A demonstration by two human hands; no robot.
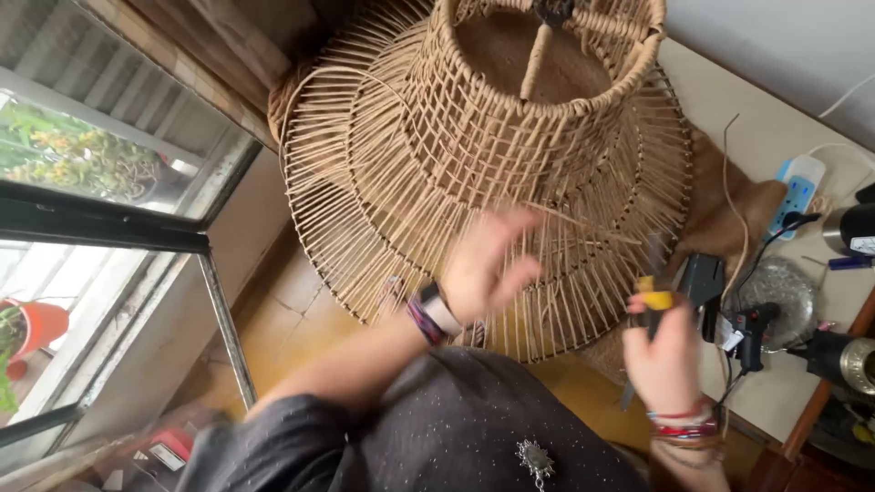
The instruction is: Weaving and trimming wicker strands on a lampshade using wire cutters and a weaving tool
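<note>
Centrally, the left hand (488, 264), fingers spread, lies on the basket (492, 164) just above it; the right hand (663, 360), lower right, grips a yellow-handled tool (656, 299).

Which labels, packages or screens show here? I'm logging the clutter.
Red-and-white label: bottom left by the window frame, small, blurred.
White tag: on the black glue gun at the table edge, right of the right hand.
No screens or packages can be made out.

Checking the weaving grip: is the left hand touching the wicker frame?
Cannot tell. In the head view the left hand is motion-blurred, overlapping the wicker frame.
</note>
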